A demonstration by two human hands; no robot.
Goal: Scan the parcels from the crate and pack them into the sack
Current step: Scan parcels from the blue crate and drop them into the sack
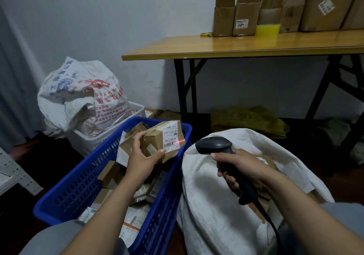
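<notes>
My left hand (142, 157) grips a small cardboard parcel (166, 136) above the blue plastic crate (82, 184), its white barcode label turned toward me. A red scan line lies across that label. My right hand (239, 168) grips a black handheld scanner (215, 146), its head pointed at the parcel and its cable trailing down. Several more cardboard parcels lie in the crate. The white woven sack (212, 215) sits on the floor right of the crate, under my right hand, with brown parcels showing in its mouth.
A full printed white sack (78, 93) stands in a white basket (94, 140) behind the crate. A wooden folding table (246, 44) at the right carries several cardboard boxes and a yellow tape roll (267, 29). A yellow-green bag (250, 119) lies under it.
</notes>
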